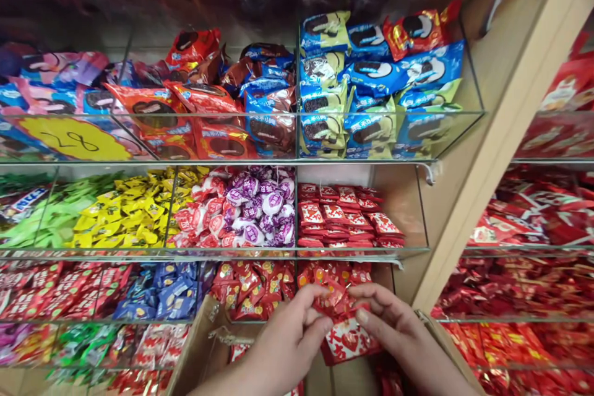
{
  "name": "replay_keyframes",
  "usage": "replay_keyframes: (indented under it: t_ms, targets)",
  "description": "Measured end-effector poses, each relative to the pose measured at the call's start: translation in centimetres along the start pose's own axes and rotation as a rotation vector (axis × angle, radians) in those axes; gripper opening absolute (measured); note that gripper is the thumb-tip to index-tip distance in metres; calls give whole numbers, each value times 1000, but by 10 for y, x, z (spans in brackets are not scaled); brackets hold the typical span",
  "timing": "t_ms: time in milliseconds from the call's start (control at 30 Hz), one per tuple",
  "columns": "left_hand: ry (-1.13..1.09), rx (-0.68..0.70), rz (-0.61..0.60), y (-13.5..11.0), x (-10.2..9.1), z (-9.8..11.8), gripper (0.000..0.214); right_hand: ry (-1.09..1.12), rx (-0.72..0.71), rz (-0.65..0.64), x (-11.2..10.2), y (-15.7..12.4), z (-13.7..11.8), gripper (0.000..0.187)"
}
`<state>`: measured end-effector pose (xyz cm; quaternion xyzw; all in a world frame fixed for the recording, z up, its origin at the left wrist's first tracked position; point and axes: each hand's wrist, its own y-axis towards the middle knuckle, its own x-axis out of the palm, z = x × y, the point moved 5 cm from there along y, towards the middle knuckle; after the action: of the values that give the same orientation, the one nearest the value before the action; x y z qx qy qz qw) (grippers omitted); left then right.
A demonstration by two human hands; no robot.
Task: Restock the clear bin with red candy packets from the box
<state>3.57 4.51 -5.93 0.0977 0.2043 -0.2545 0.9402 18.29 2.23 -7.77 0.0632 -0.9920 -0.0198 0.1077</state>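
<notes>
A red-and-white candy packet (348,341) is pinched between my two hands, above an open cardboard box (192,346). My left hand (294,334) has its thumb and fingers closed at the packet's left upper edge. On the other side, my right hand (394,328) presses its thumb onto the packet's upper right corner, fingers curled behind. More red packets show in part inside the box, behind my left wrist. Similar red-and-white packets (336,213) lie stacked in rows in the shelf compartment straight above my hands.
Glass-fronted bins hold purple-and-white wrapped candies (260,204), yellow candies (130,210) and blue packets (174,291). Cookie packs (371,74) fill the upper shelf, beside a yellow price tag (74,137) reading 28. A wooden upright (505,105) separates another shelf unit at right.
</notes>
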Motion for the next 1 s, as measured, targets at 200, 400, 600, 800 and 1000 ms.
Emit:
replay_keyframes:
  t_ms: [200,400,600,800,1000]
  targets:
    - [-119,53,73,-1,0,9,20,170,27,40,1,4,7,23]
    - [-449,-68,-91,2,11,7,43,25,-56,164,-10,4,4,20]
    - [-364,-178,-62,-1,8,-5,49,26,20,-97,2,-2,5,29]
    - [-272,-45,-57,-6,-2,1,49,-587,-112,-145,-10,-7,-25,12]
    - [-305,2,1,-3,-6,4,33,-811,-416,113,-24,34,-106,17]
